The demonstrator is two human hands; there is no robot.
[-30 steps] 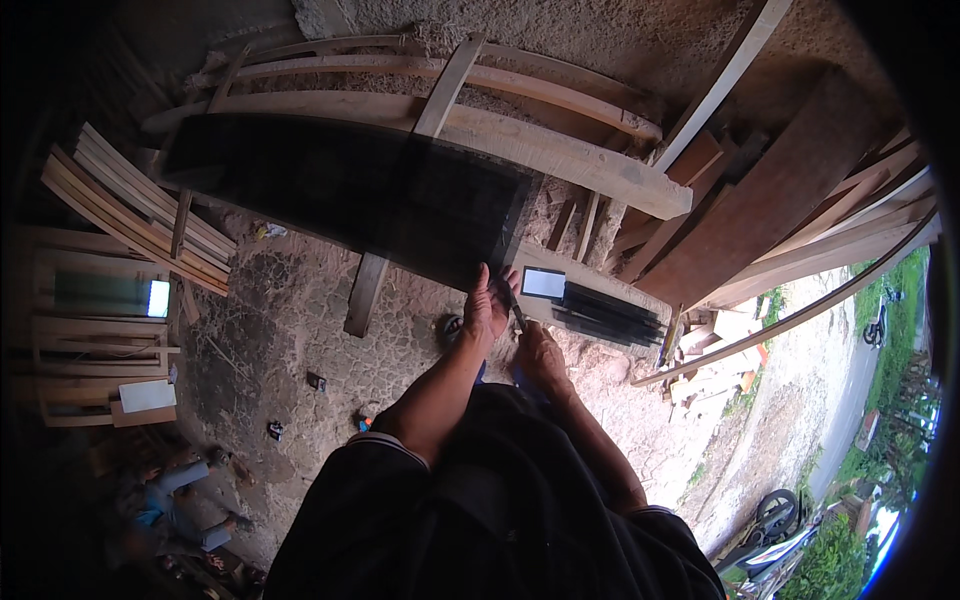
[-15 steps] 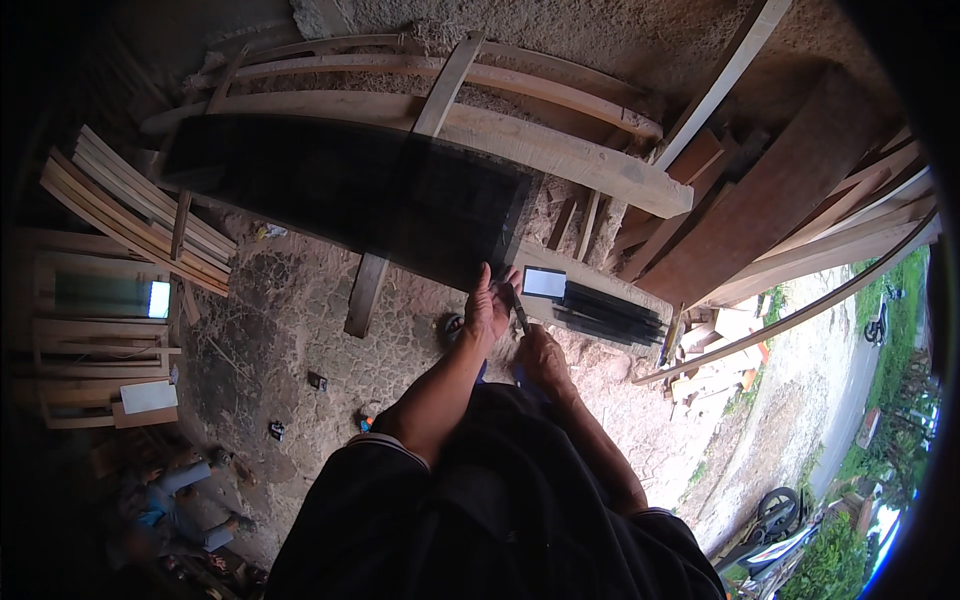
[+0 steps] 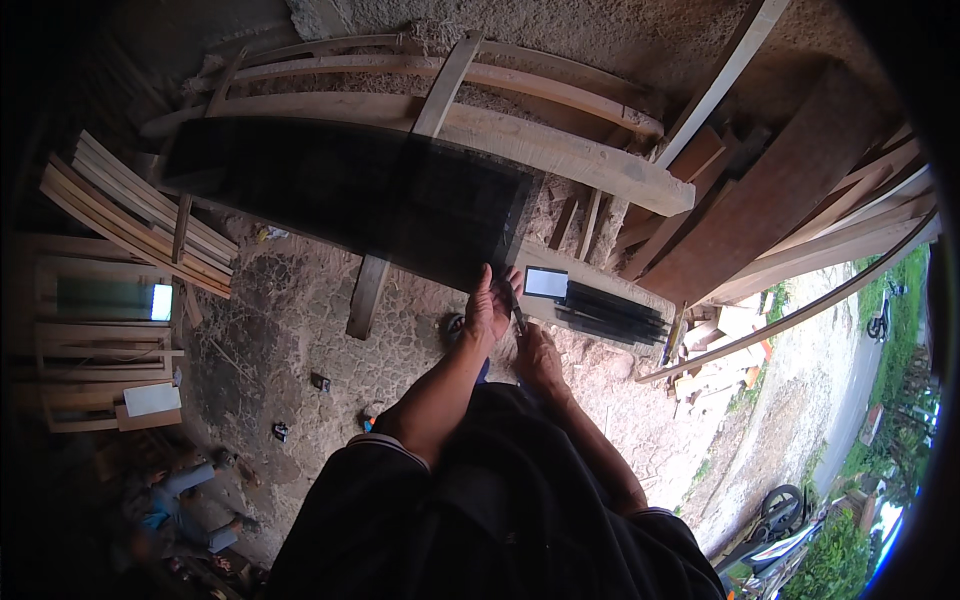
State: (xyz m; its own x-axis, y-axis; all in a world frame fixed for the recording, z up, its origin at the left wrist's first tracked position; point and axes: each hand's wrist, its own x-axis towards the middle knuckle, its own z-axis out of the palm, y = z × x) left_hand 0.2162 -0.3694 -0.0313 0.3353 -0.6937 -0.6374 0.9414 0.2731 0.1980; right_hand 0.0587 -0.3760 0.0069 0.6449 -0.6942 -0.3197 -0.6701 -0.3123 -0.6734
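A long sheet of dark glass (image 3: 340, 190) lies across wooden bars in front of me. By its near right corner is my left hand (image 3: 488, 312), palm showing, thumb stretched out and fingers apart. Whether those fingertips touch the glass edge I cannot tell. My right hand (image 3: 540, 362) is closed round a slim dark tool that looks like pliers (image 3: 517, 316). The tool's tip points up beside my left fingers; its jaws are hard to make out. Several narrow dark glass strips (image 3: 612, 318) lie on a board to the right, next to a small white-faced rectangle (image 3: 546, 283).
Thick timber beams (image 3: 560, 150) run behind the glass. A wooden bar (image 3: 368, 297) sticks out toward me. Stacked planks (image 3: 150, 215) and wooden frames (image 3: 105, 345) stand left. Another person (image 3: 185, 505) is at the lower left. A motorbike (image 3: 780, 510) stands outside, lower right.
Both hands stay almost in the same place by the glass corner. The right hand and the tool have shifted very slightly; the whole view has moved a little.
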